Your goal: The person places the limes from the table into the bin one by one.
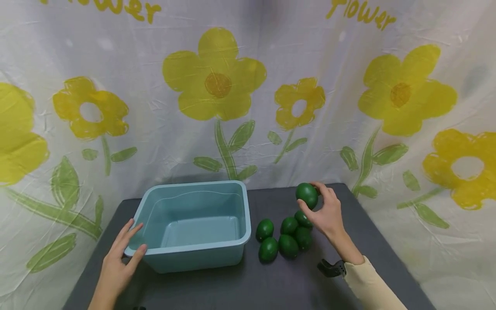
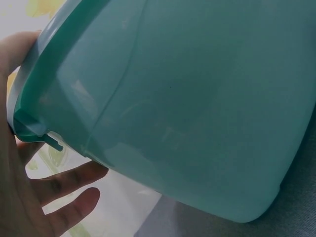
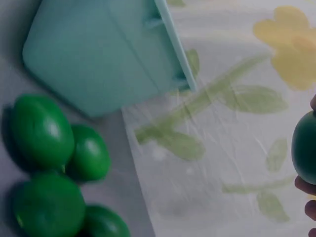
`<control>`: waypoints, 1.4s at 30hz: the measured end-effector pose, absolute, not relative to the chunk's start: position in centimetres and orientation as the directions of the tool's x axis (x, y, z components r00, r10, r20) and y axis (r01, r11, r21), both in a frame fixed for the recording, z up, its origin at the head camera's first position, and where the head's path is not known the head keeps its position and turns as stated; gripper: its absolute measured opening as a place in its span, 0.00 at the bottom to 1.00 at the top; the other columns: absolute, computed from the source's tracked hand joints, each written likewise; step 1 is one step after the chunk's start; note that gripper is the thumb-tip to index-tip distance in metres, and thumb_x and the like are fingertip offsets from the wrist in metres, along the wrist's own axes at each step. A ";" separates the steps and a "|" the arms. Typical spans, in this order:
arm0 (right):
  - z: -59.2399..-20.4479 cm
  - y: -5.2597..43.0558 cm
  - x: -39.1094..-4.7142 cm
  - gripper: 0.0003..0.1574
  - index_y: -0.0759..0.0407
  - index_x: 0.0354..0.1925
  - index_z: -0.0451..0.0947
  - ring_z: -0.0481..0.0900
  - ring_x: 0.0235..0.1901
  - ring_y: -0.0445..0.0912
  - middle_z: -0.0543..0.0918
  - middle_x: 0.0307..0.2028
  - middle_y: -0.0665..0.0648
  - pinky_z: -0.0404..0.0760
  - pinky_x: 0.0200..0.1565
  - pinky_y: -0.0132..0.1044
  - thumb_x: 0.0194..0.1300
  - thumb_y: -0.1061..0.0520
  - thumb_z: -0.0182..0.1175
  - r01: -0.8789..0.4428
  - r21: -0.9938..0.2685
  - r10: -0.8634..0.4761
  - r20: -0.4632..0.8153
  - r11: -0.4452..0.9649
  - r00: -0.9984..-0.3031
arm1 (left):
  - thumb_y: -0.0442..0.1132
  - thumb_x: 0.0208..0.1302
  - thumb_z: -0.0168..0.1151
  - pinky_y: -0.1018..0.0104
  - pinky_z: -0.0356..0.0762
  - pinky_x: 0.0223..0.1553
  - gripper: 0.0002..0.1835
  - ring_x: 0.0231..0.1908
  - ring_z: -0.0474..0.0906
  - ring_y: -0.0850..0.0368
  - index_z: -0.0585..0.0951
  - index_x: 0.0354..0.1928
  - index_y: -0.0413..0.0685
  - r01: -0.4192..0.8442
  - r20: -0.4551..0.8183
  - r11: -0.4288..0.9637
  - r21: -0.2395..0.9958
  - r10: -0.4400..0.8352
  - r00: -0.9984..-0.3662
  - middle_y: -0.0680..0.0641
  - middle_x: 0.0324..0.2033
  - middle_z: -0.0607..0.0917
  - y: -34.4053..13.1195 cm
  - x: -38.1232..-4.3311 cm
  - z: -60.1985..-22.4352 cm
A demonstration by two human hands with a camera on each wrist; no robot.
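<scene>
Dark-grey tabletop [image 1: 271,284]: your right hand [image 1: 327,214] holds a glossy green oval fruit [image 1: 306,194]; slack pinch could drop it. Left hand [image 1: 118,265], spread, touches pale-blue rectangular plastic tub [image 1: 193,260], near left.

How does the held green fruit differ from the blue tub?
The fruit is dark green and rounded; the tub is pale blue and boxy. The fruit is much smaller than the tub. The right hand holds the fruit up; the tub stands on the table. Both look smooth.

Right of the left fingers [image 1: 121,237], a tub [image 1: 197,259]; between the right fingers [image 1: 329,196], a fruit [image 1: 306,195]; below these, other fruits [image 1: 288,246].
</scene>
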State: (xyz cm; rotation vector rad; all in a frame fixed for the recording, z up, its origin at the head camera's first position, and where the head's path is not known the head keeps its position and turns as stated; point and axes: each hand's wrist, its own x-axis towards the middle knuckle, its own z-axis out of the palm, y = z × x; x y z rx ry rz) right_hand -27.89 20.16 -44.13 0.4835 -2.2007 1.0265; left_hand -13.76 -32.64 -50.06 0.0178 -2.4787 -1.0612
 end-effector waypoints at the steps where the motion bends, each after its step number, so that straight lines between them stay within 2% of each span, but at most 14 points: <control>1: -44.2 19.8 -27.9 0.31 0.61 0.60 0.81 0.78 0.41 0.55 0.83 0.44 0.64 0.74 0.37 0.50 0.60 0.56 0.75 -0.570 -0.541 -0.058 0.692 0.618 -0.719 | 0.42 0.76 0.66 0.16 0.60 0.60 0.31 0.81 0.48 0.59 0.72 0.78 0.55 0.161 0.393 0.706 0.690 -0.179 -0.902 0.46 0.83 0.59 -32.7 -13.7 -50.0; 6: -44.3 18.4 -27.8 0.32 0.62 0.60 0.81 0.78 0.41 0.55 0.83 0.44 0.64 0.74 0.38 0.49 0.59 0.55 0.76 -0.587 -0.552 -0.077 0.686 0.593 -0.723 | 0.42 0.76 0.66 0.16 0.60 0.60 0.31 0.79 0.45 0.73 0.72 0.78 0.54 0.158 0.390 0.704 0.693 -0.181 -0.903 0.45 0.83 0.59 -32.8 -13.6 -50.0; 21: -44.1 15.3 -27.5 0.33 0.60 0.62 0.80 0.78 0.43 0.56 0.82 0.45 0.63 0.78 0.40 0.53 0.61 0.53 0.75 -0.593 -0.576 -0.108 0.660 0.563 -0.744 | 0.40 0.74 0.68 0.17 0.62 0.61 0.31 0.77 0.46 0.78 0.73 0.77 0.54 0.182 0.416 0.704 0.687 -0.175 -0.892 0.48 0.82 0.60 -32.7 -14.0 -50.3; 27: -44.2 12.8 -27.4 0.33 0.59 0.62 0.81 0.79 0.43 0.55 0.81 0.45 0.63 0.78 0.40 0.53 0.61 0.51 0.74 -0.608 -0.599 -0.123 0.652 0.521 -0.748 | 0.41 0.74 0.68 0.17 0.62 0.62 0.31 0.76 0.47 0.79 0.74 0.76 0.53 0.188 0.426 0.704 0.685 -0.178 -0.887 0.44 0.82 0.62 -32.7 -13.8 -50.2; 32: -43.7 10.1 -27.5 0.33 0.59 0.62 0.81 0.79 0.45 0.56 0.82 0.47 0.62 0.80 0.43 0.56 0.62 0.48 0.74 -0.624 -0.611 -0.154 0.643 0.486 -0.750 | 0.40 0.74 0.68 0.17 0.61 0.62 0.31 0.76 0.47 0.79 0.74 0.76 0.53 0.192 0.437 0.706 0.682 -0.182 -0.881 0.47 0.82 0.61 -32.9 -13.9 -50.0; 42: -43.6 6.2 -27.4 0.34 0.57 0.63 0.81 0.79 0.46 0.53 0.82 0.48 0.59 0.79 0.43 0.50 0.63 0.47 0.73 -0.628 -0.632 -0.225 0.601 0.454 -0.767 | 0.40 0.74 0.68 0.18 0.60 0.64 0.31 0.76 0.47 0.81 0.74 0.77 0.54 0.207 0.445 0.704 0.680 -0.172 -0.879 0.43 0.81 0.63 -32.7 -13.8 -50.3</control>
